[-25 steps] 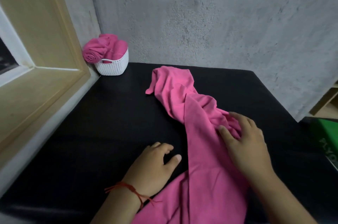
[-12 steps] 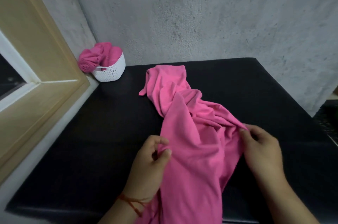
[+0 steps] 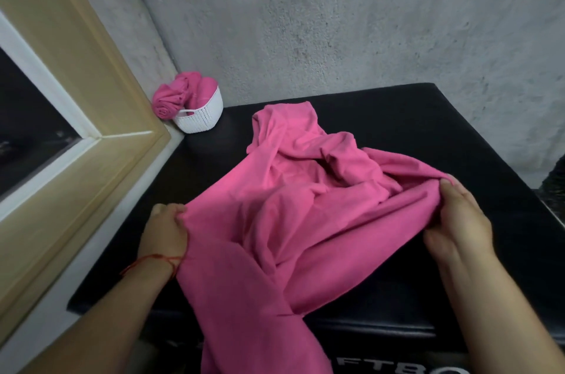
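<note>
Gripping the pink cloth (image 3: 299,205), left hand (image 3: 165,230) and right hand (image 3: 458,221) fingers seem tightly curled.

You are drawing your hands apart. Your left hand (image 3: 166,228), which a second ago was lying on the black pad (image 3: 428,129) beside the pink cloth (image 3: 290,205) and holding nothing, is now gripping the cloth's edge in curled fingers and pulling it out to its own side. Your right hand (image 3: 458,218), earlier lying flat on top of the folds, is pinching the opposite edge and carrying it the other way. Between your two hands the cloth is opening from a narrow strip into a wide, stretched sheet.
</note>
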`<state>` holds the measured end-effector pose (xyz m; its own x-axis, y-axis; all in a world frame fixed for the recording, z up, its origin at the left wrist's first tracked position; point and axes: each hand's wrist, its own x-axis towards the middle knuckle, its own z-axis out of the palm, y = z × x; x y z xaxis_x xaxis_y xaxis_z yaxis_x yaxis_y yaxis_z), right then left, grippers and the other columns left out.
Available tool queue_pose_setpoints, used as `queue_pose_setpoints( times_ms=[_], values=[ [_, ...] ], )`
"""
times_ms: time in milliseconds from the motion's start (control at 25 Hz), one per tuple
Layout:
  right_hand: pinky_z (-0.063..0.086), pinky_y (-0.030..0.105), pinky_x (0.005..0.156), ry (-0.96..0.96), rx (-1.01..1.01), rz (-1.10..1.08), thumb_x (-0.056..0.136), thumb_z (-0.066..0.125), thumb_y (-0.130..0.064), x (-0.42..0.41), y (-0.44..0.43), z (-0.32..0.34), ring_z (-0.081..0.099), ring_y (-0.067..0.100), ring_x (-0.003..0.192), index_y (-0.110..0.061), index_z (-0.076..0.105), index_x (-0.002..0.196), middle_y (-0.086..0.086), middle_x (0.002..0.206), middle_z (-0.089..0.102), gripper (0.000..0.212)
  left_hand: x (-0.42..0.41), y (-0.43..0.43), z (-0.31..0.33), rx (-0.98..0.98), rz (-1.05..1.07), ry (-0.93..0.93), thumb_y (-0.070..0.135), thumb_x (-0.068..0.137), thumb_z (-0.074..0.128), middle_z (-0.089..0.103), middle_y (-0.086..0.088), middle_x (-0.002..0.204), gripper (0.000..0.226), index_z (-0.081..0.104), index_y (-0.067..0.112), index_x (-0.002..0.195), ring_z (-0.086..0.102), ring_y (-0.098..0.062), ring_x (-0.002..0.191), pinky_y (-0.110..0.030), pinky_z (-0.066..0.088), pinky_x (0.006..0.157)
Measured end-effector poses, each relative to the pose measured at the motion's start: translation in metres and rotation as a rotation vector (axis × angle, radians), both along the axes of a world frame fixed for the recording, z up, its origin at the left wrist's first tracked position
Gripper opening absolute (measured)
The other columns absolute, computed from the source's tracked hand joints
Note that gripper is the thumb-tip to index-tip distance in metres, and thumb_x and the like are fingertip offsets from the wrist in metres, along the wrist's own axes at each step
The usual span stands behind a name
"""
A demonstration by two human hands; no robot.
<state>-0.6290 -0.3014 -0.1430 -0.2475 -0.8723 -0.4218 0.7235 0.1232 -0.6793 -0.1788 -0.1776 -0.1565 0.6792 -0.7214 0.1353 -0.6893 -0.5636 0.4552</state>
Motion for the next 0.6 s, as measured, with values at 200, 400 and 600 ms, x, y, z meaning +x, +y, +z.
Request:
queue_pose_setpoints(
  times_ms=[200, 400, 600],
  values=[
    [0.062, 0.038, 0.096, 0.212, -0.076, 0.146, 0.102, 0.067, -0.012, 0.016, 0.02, 0.014, 0.075, 0.025, 0.114, -0.019, 0.067, 0.134, 0.008, 0.119, 0.078, 0.033, -0.074, 0.0, -0.005, -0.005, -0.082, -0.046, 0.048, 0.103, 0.045, 0.04, -0.016, 0.159, 0.055, 0.052, 0.014, 0.146, 0.036, -0.039, 0.147, -0.05, 0.029, 0.12],
    [0.056, 0.043, 0.105, 0.559, -0.11, 0.303, 0.086, 0.08, -0.007, 0.036, 0.075, -0.002, 0.071, 0.015, 0.117, -0.048, 0.032, 0.159, -0.006, 0.137, 0.066, 0.096, -0.122, 0.026, -0.038, 0.26, -0.161, -0.104, 0.07, 0.097, 0.013, 0.018, -0.001, 0.172, 0.08, 0.022, 0.025, 0.163, 0.012, -0.026, 0.159, -0.051, 0.014, 0.127],
    [0.05, 0.023, 0.086, 0.936, -0.246, 0.436, 0.101, 0.063, -0.004, 0.032, 0.115, -0.014, 0.06, -0.008, 0.088, -0.058, 0.026, 0.159, -0.034, 0.114, 0.052, 0.088, -0.117, 0.027, -0.047, 0.309, -0.171, -0.191, 0.072, 0.084, -0.011, 0.005, 0.001, 0.175, 0.094, 0.006, 0.029, 0.166, 0.002, -0.025, 0.161, -0.054, 0.009, 0.127]
  ],
)
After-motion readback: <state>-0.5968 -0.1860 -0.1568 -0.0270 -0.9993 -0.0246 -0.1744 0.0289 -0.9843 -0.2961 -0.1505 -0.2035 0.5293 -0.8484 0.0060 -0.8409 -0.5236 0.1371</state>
